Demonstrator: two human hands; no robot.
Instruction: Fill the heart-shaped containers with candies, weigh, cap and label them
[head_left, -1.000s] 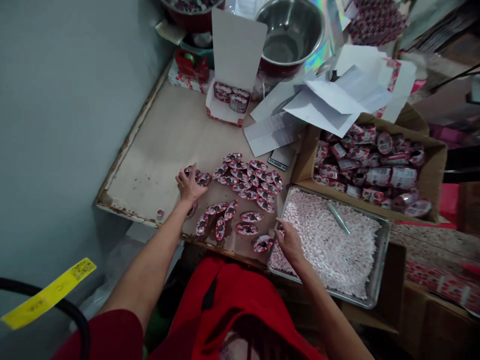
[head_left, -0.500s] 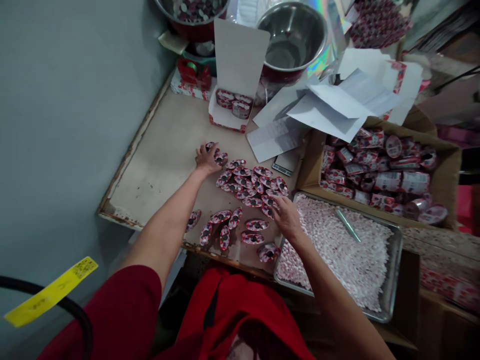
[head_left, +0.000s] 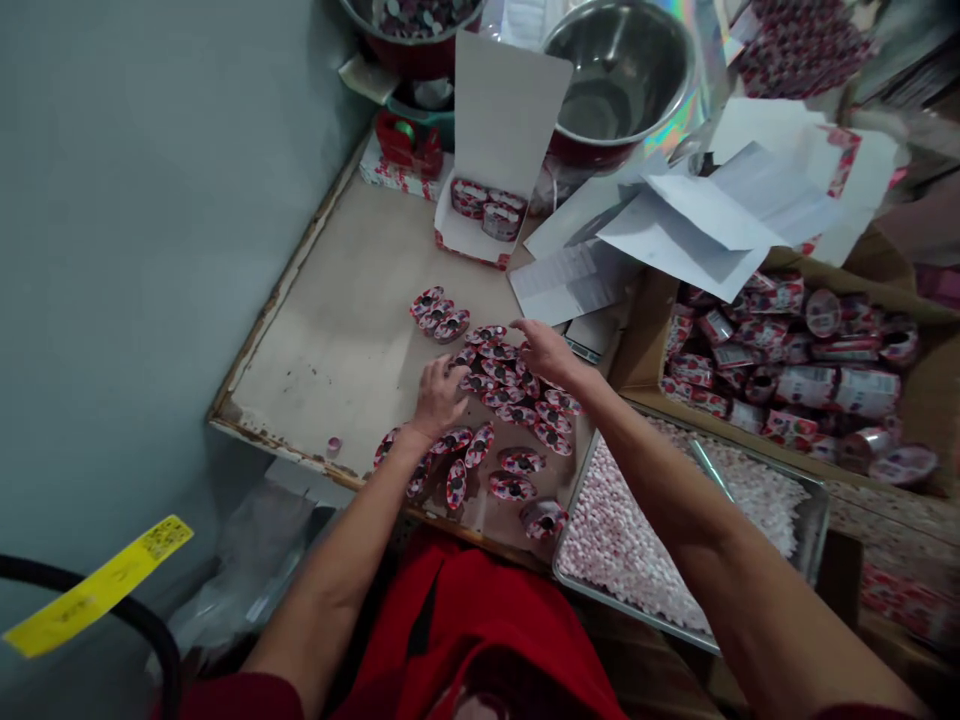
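Note:
Several small red-and-white oval containers [head_left: 525,395] lie spread on a worn tabletop [head_left: 337,330]. My left hand [head_left: 439,397] rests on the left edge of that cluster, fingers curled down on the pieces. My right hand [head_left: 546,350] reaches over the cluster's far right side, fingers bent over the containers. Three of the containers [head_left: 437,312] sit apart at the upper left. More of them [head_left: 480,460] lie near the table's front edge.
A metal tray [head_left: 814,520] of small pink-white pieces sits at the right. Behind it a cardboard box [head_left: 637,350] holds printed packets. An open white carton [head_left: 499,150], loose papers [head_left: 697,215], steel bowls [head_left: 615,70] and a grey wall [head_left: 150,200] surround the table.
My left hand left three containers at the upper left and drew back to the cluster's left edge. My right hand moved from the tray's corner up over the cluster's far side.

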